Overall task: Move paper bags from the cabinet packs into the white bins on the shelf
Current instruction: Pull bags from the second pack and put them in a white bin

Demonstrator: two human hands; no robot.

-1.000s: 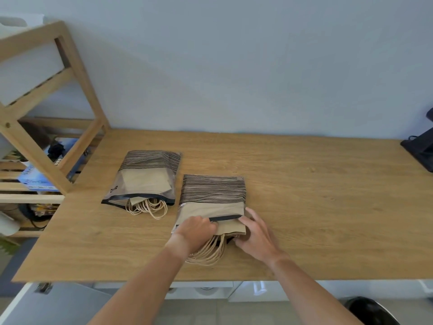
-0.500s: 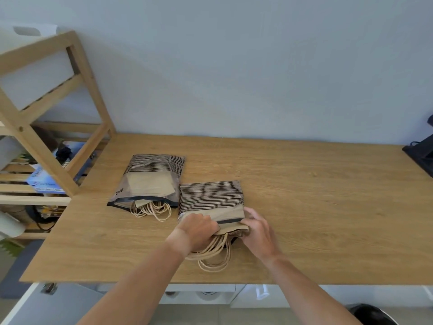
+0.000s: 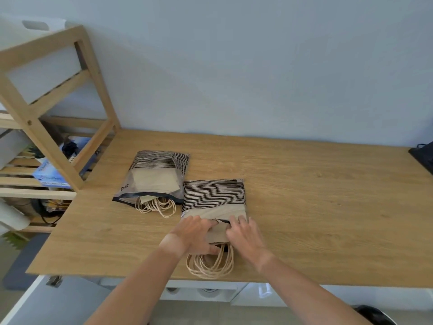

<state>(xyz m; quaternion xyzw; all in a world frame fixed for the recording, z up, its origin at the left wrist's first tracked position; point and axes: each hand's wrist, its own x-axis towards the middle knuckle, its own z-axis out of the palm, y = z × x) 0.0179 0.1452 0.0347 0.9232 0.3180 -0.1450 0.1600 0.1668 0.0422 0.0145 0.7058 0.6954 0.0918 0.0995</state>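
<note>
Two striped plastic packs of brown paper bags lie on the wooden cabinet top [image 3: 304, 207]. The left pack [image 3: 154, 177] lies untouched, twine handles spilling from its open end. The right pack [image 3: 213, 198] is nearer me. My left hand [image 3: 194, 233] grips the brown paper bags [image 3: 219, 233] sticking out of its mouth, thumb underneath. My right hand [image 3: 243, 233] rests on the pack's open edge, its fingers curled at the opening. The bags' twine handles [image 3: 210, 263] trail toward the front edge. A white bin [image 3: 44, 25] shows at the top of the wooden shelf [image 3: 56, 95] on the left.
The shelf's lower slats hold a blue box [image 3: 50, 175] and other clutter. A black object [image 3: 424, 156] sits at the cabinet's far right edge. A white roll [image 3: 11, 218] lies low on the left. A dark round bin [image 3: 375, 315] stands on the floor at right.
The paper bags have slid further out of the right pack toward me, their handles now nearer the front edge. My right hand moved from the pack's side onto its open edge.
</note>
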